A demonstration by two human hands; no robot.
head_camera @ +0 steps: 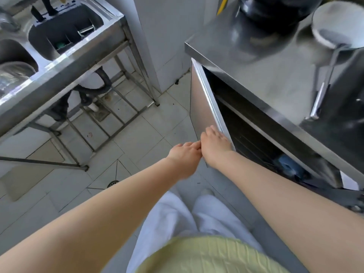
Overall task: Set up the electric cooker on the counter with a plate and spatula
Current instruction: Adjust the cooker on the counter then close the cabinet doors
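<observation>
A steel counter [246, 62] stands on the right. On it lies a white plate [342, 18] with a metal spatula [327, 75] whose head rests in the plate and whose handle runs toward me. A black electric cooker [342, 111] sits blurred at the counter's right edge. Below the counter a steel cabinet door [202, 99] stands ajar. My right hand [215, 143] curls over the door's free edge. My left hand [184, 155] lies against the door's outer face, its fingertips touching my right hand; its grip is unclear.
A dark round pot [275, 10] sits at the back of the counter. Inside the cabinet a wire shelf and a blue object [289, 166] show. A steel double sink on legs [65, 34] stands to the left, with tiled floor [137, 134] between.
</observation>
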